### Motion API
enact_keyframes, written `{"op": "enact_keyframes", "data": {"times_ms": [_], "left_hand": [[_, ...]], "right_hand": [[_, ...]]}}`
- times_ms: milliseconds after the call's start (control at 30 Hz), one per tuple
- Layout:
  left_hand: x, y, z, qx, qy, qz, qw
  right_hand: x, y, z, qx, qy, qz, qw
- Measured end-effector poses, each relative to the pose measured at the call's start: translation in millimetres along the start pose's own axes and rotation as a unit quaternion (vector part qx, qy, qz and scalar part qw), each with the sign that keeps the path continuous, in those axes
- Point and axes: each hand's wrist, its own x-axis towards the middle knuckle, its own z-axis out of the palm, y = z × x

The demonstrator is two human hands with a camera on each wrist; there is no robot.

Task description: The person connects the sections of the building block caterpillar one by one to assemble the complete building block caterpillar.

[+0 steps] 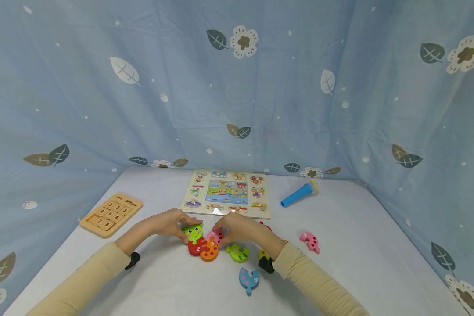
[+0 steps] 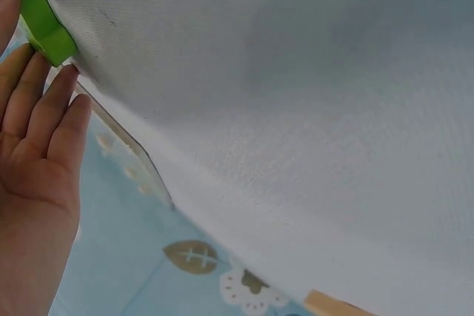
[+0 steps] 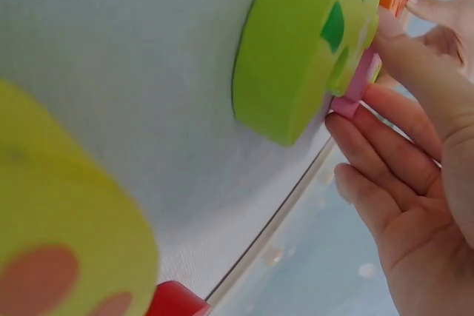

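My left hand holds the green smiling caterpillar head between thumb and fingers, with the fingertips along its edge in the left wrist view. Joined to the head are a red puzzle piece numbered 2 and an orange spotted puzzle piece numbered 3. Against the orange piece sits a pink spotted puzzle piece, pinched by my right hand. Just right of that hand's fingertips lies a green striped puzzle piece, large in the right wrist view. The right forearm partly hides a yellow piece.
A blue puzzle piece lies nearest me, and another pink piece to the right. Behind the hands is a picture peg board. A wooden number tray stands left, a blue toy microphone back right.
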Motion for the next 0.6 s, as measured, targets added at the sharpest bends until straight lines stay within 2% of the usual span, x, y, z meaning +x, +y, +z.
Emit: {"op": "enact_keyframes", "data": {"times_ms": [400, 600], "left_hand": [[-0.1, -0.8, 1.1, 0.012, -0.001, 0.006, 0.9999], [-3.4, 0.8, 4.1, 0.011, 0.003, -0.005, 0.9999]], "right_hand": [[-0.1, 1.0, 2.4, -0.009, 0.001, -0.002, 1.0], [-5.7, -0.1, -0.1, -0.012, 0.005, -0.006, 1.0]]}}
